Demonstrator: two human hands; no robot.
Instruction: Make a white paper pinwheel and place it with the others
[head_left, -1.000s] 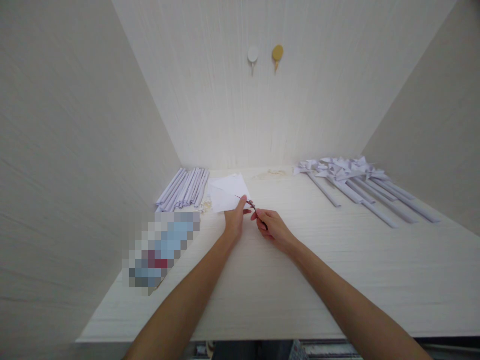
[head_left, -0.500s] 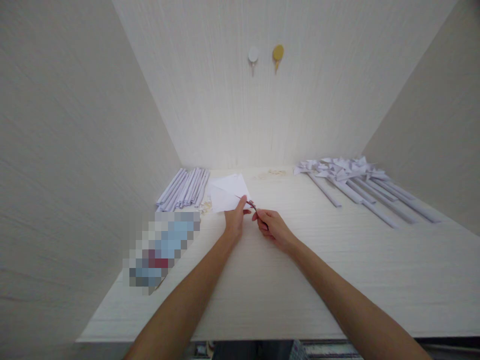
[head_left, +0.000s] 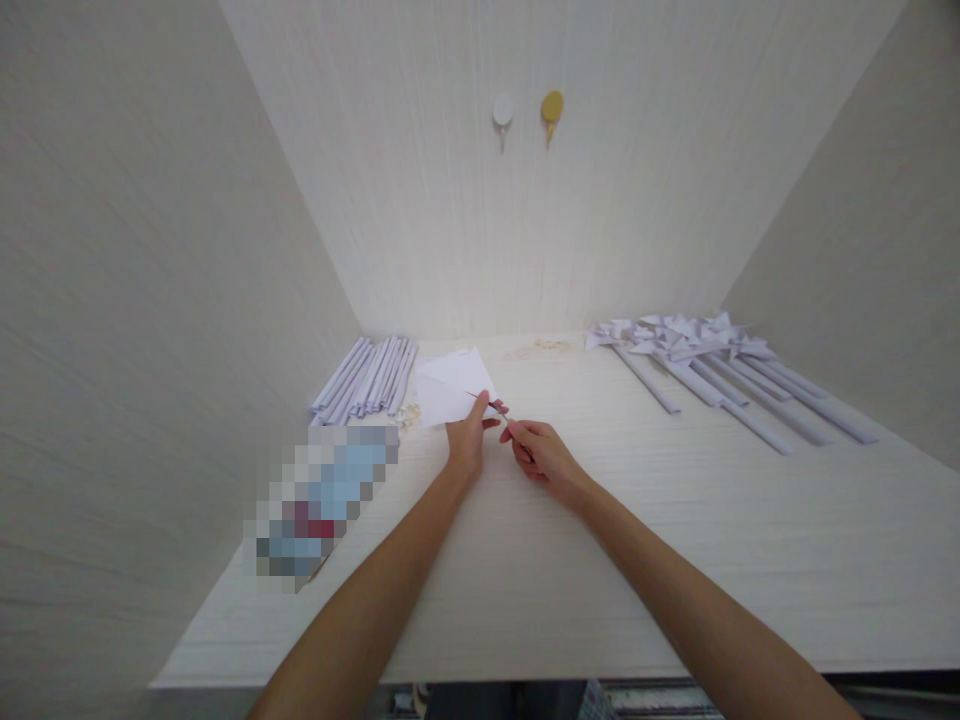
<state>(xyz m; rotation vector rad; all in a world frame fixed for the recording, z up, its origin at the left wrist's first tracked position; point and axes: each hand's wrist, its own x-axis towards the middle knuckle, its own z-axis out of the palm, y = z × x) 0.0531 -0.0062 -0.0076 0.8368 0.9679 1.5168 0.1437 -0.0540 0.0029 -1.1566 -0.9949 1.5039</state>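
Observation:
A square sheet of white paper [head_left: 442, 385] is pinched at its near right corner by my left hand [head_left: 469, 435], the thumb on top. My right hand [head_left: 544, 455] is closed around a slim dark tool, which looks like a pair of scissors [head_left: 504, 412]. Its thin end points up and left and meets the paper beside my left thumb. The fingers cover its handles. A fine slanting line shows in the paper near the thumb; whether it is a cut, a crease or the blade I cannot tell.
Rolled white paper sticks [head_left: 367, 378] lie in a bundle at the back left, with small tan bits [head_left: 409, 414] beside them. A blurred-out blue item [head_left: 341, 500] lies nearer. Several paper pinwheels on sticks [head_left: 690, 338] fill the back right. Two hooks [head_left: 552, 106] hang on the wall.
My hands and the paper hold nearly the same pose. The scissors have shifted slightly at the paper's edge, and the whole view has moved a little.

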